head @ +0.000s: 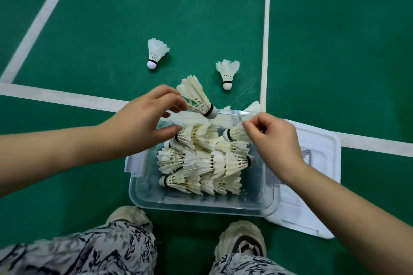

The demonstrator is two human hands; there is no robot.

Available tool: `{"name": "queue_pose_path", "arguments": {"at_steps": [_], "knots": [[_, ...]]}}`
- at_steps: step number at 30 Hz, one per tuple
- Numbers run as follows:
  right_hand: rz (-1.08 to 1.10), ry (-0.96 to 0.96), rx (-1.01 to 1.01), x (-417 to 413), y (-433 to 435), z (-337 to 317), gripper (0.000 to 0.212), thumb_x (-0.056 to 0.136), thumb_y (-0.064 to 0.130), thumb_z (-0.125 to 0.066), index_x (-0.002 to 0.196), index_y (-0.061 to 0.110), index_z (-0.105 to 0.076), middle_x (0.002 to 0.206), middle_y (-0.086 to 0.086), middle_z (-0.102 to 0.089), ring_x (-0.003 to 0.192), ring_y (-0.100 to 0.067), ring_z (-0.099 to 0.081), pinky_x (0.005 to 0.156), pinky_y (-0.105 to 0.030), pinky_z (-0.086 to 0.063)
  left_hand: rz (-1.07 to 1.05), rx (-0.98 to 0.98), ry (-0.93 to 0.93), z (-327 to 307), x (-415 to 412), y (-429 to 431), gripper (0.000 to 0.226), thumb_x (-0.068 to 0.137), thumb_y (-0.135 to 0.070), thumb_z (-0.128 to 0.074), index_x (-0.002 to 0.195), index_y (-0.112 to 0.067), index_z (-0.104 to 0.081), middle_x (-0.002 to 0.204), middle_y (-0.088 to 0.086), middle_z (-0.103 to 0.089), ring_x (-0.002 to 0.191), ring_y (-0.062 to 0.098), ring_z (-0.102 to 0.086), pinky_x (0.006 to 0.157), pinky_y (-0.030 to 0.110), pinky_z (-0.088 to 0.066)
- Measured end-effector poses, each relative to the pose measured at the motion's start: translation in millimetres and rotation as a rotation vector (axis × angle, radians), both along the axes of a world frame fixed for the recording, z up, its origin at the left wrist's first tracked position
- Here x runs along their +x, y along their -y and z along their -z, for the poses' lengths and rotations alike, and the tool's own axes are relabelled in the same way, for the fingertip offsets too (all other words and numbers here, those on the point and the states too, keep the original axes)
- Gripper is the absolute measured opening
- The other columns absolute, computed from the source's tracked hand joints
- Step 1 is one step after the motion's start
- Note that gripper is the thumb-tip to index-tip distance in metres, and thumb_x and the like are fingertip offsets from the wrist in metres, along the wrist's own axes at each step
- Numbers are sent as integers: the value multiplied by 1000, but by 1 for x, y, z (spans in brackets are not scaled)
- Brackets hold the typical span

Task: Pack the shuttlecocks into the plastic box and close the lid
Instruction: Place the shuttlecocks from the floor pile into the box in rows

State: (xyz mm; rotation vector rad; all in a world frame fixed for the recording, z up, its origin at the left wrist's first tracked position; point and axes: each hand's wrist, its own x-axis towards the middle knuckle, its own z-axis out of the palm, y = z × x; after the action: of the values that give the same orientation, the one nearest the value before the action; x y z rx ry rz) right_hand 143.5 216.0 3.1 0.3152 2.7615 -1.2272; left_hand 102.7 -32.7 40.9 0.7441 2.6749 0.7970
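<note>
Midway through loading; closing not yet begun. Pinching a shuttlecock (196,97) by its feathers with the left hand (143,123), cork aimed right and near, just above the far rim of the box (201,209). Pinching a second shuttlecock (235,133) by its skirt with the right hand (276,140), cork aimed left, over the far right part of the box. So: both hands grasping, neither released nor clenched empty. Inside the clear box, a pile (201,161) of white feathered shuttlecocks on their sides in rough rows, filling the far and middle parts, with a bare strip along the near wall. Beyond the box on the green floor (89,40), two loose ones well apart: a far shuttlecock (156,52) to the left, a nearer shuttlecock (227,72) to the right, corks toward the box. Just past the far right corner, feather tips (253,105); impossible to tell how many there. Flat on the floor at the right, the lid (319,147), touching the box; unclear whether partly under it. Next, by judgement: lowering both held ones onto the pile and letting go, laid flat to spare the feathers and keep below the rim; then reaching far for the loose ones; only afterwards fetching the lid from the right, seating it square and pressing down the side clip (131,163) and its opposite.
</note>
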Motion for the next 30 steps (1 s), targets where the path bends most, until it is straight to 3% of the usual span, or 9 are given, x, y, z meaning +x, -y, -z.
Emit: {"name": "queue_pose_path", "arguments": {"at_steps": [7, 9, 12, 15, 18, 21, 23, 26, 30], "knots": [[-194, 91, 143, 1, 19, 10, 20, 92, 30, -53, 85, 16, -67, 74, 3, -61, 74, -17, -56, 61, -28, -36, 66, -24, 16, 7, 6, -3, 29, 81, -22, -65, 109, -18, -57, 110, -15, -42, 94, -24, -42, 90, 4, -35], [-223, 114, 94, 0, 23, 15, 19, 92, 28, -54, 89, 16, -67, 76, 1, -65, 77, -20, -61, 68, -30, -46, 71, -32, 23, 9, 7, -3, 29, 81, -21, -66, 109, -17, -57, 110, -15, -42, 93, -25, -41, 88, 1, -34], [-274, 159, 114, -2, 28, 21, 19, 93, 29, -52, 93, 16, -66, 87, -4, -69, 83, -23, -64, 73, -32, -49, 80, -40, 26, 10, 7, -4, 29, 82, -20, -66, 109, -17, -57, 110, -15, -42, 92, -12, -44, 84, 1, -33], [-338, 197, 174, -3, 31, 26, 20, 94, 27, -49, 100, 18, -66, 94, -3, -70, 88, -21, -62, 68, -25, -39, 100, -62, 30, 12, 5, -5, 26, 84, -27, -62, 109, -22, -55, 109, -16, -41, 92, -3, -45, 81, 13, -42], [-364, 232, 185, -6, 30, 28, 19, 94, 28, -49, 96, 18, -65, 86, -3, -67, 84, -22, -60, 66, -26, -38, 144, -60, 30, 15, 4, -7, 29, 81, -43, -45, 105, -28, -51, 104, -19, -39, 90, 1, -47, 77, 23, -42], [-314, 177, 163, -10, 27, 21, 15, 91, 28, -50, 90, 19, -62, 80, 1, -62, 76, -19, -57, 66, -31, -45, 158, -66, 30, 16, 2, -9, 34, 78, -45, -39, 103, -27, -52, 102, -16, -41, 82, 5, -50, 76, 20, -40], [-234, 79, 95, -13, 23, 14, 4, 87, 20, -51, 87, 20, -55, 81, 2, -59, 69, -15, -53, 63, -30, -41, 158, -58, 35, 15, 1, -10, 35, 77, -46, -37, 100, -25, -53, 101, -15, -42, 84, -2, -48, 76, 11, -37], [-194, -16, -28, -15, 18, 2, 26, 80, 8, -50, 100, 25, -50, 92, 6, -51, 72, -6, -49, 65, -25, -39, 160, -43, 42, 13, 0, -12, 35, 77, -46, -36, 98, -24, -54, 100, -15, -41, 89, -15, -42, 76, -1, -29], [-359, -55, -24, -13, 12, -6, 51, 79, 14, -52, 126, 34, -47, 113, 12, -38, 102, -10, -47, 84, -23, -40, 213, -48, 20, 7, 2, -18, 29, 78, -42, -38, 97, -26, -53, 100, -16, -41, 81, 3, -47, 74, 14, -35]]}}
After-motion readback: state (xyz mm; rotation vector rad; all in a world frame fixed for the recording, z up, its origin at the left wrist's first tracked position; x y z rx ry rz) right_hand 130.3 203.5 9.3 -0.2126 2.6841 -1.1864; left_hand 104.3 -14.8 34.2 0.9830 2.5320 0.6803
